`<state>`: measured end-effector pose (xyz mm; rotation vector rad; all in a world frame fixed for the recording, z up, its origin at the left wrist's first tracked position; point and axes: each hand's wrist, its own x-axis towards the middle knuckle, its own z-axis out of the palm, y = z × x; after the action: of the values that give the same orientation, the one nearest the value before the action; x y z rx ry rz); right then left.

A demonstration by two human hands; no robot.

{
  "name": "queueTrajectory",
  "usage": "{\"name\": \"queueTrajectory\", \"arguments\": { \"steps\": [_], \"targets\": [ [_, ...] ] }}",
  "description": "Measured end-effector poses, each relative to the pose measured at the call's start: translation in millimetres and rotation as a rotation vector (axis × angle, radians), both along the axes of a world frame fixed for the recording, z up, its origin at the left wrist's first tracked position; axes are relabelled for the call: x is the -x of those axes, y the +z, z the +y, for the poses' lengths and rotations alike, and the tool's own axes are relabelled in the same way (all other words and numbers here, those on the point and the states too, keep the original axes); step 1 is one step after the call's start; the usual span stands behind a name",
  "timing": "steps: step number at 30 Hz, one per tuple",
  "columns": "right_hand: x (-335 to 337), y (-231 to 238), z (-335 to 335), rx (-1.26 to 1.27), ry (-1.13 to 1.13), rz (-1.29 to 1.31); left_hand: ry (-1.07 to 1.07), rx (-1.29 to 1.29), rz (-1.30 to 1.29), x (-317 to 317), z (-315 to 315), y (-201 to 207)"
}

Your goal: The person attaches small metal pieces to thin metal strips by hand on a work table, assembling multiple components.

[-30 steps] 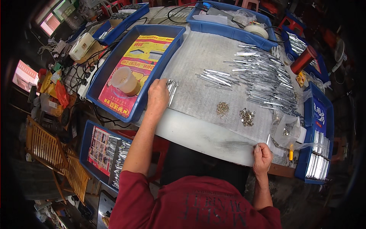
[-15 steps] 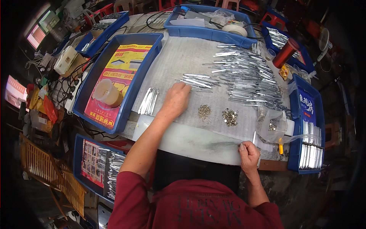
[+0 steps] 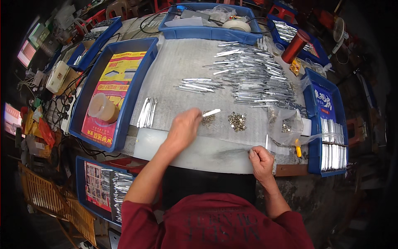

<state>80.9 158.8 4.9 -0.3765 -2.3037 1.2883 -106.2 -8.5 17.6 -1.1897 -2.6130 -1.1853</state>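
My left hand [image 3: 185, 125], a little blurred, is closed on one end of a flat silver metal strip [image 3: 212, 112]. The strip points right, over a small pile of tiny brownish metal parts [image 3: 208, 119]. To the right of that pile lies another of small shiny parts [image 3: 237, 122]. A small bundle of strips [image 3: 200, 85] lies beyond my left hand, and a big heap of them [image 3: 261, 79] spreads to the right. Several strips [image 3: 147, 113] lie side by side at the left. My right hand [image 3: 262, 161] is closed at the front edge of the pale board [image 3: 195, 151]; what it holds, if anything, is hidden.
At the left stands a blue tray [image 3: 154, 50] with a plastic cup [image 3: 103, 108]. Another blue tray [image 3: 207, 32] stands at the back. On the right are a clear plastic bag [image 3: 286, 120], a yellow-handled knife [image 3: 298, 148], a red cylinder [image 3: 295, 47] and a tray of strips [image 3: 315, 166].
My left hand has drawn back from the small bundle toward me, and a strip now shows in its fingers. My right hand stays closed at the board's edge. The whole view has shifted slightly.
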Motion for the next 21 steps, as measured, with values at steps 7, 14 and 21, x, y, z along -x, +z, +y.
{"name": "queueTrajectory", "arguments": {
  "steps": [7,14,21],
  "targets": [
    [3,-1,-15,0.415,0.031,0.045,-0.131,-0.239,-0.109,-81,-12,0],
    [17,13,-37,0.704,0.157,0.013,-0.111,-0.344,-0.256,-99,-14,-7],
    [35,23,-35,0.499,0.246,-0.113,-0.165,-0.455,-0.42,-91,-16,-13]
  ]
}}
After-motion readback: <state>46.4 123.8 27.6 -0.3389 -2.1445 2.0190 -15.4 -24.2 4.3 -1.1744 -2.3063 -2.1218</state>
